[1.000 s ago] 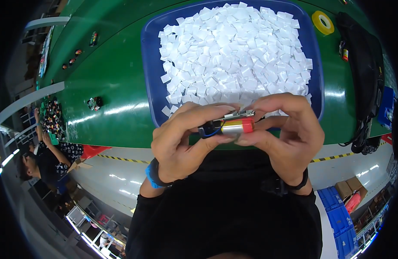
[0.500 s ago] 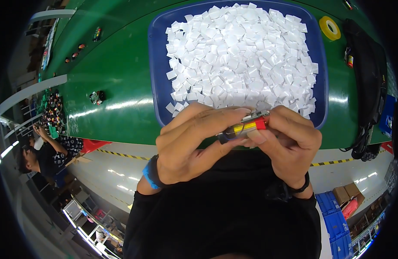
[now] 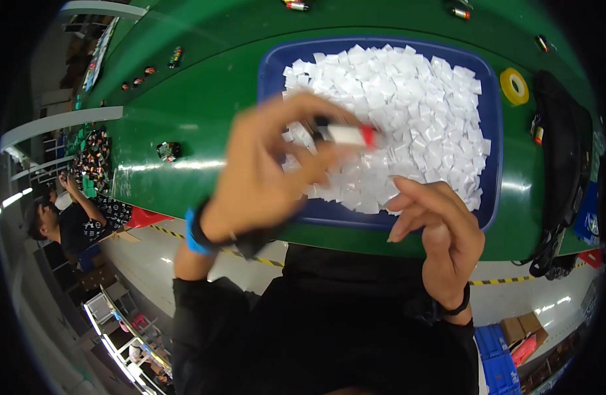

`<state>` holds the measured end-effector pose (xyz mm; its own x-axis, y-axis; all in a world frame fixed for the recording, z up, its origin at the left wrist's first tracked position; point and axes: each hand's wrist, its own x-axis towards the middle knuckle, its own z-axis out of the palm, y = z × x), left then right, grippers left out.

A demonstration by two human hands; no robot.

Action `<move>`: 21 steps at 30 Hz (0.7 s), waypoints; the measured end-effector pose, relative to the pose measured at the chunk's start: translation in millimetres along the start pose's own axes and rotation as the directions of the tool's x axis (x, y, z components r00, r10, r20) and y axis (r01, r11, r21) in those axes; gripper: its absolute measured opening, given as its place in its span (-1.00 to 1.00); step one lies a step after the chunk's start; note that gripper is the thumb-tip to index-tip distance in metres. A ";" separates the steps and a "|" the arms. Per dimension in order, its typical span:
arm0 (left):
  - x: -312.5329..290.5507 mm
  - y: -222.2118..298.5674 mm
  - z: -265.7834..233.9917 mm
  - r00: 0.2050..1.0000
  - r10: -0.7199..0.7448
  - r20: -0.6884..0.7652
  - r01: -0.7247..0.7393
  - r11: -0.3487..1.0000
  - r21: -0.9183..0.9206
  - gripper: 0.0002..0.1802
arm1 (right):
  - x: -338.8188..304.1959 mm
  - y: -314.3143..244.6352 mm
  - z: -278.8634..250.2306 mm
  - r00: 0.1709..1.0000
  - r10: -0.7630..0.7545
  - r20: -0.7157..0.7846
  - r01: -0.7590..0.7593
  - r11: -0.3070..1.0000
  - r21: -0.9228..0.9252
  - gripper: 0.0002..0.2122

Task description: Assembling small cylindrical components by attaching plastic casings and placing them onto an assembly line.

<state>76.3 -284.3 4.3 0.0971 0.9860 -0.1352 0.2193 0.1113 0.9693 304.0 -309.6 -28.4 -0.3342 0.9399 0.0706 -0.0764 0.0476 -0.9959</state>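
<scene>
My left hand, blurred by motion, is closed on a small battery-like cylinder with a white side, a black end and a red end. It holds the cylinder over a blue tray filled with small white square pieces. Above the tray's near right part, my right hand has its fingers apart and loosely bent, with nothing seen in them. The white pieces beneath the hands are partly hidden.
On the green table, a roll of yellow tape lies right of the tray, by a black bag. Small cylindrical parts sit along the far side. At left, another person is beside a heap of parts.
My right hand has let go of the cylinder and moved down, away from it. My left hand has carried it up and left, turning it. The view has shifted, so the table appears lower.
</scene>
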 end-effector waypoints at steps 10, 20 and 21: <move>217.8 -46.5 -213.8 0.977 0.133 -0.166 0.110 0.353 0.929 -0.48 | 1.2 -72.2 -0.6 0.998 -0.029 0.057 0.042 0.969 -0.245 -0.72; 212.0 -4.0 -220.9 0.997 0.071 0.018 -0.067 0.796 0.601 -0.58 | 10.3 -83.8 38.1 0.996 -0.027 0.084 0.053 0.945 -0.322 -0.74; 199.4 13.2 -212.2 0.997 0.071 -0.034 -0.040 0.824 0.565 -0.58 | 12.7 -83.2 38.1 0.996 -0.025 0.082 0.050 0.945 -0.324 -0.74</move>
<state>-107.4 -59.9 33.8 0.0799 0.9951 -0.0586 0.7255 -0.0178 0.6880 270.4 -314.5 57.5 -0.4084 0.9074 0.0994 0.2159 0.2019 -0.9553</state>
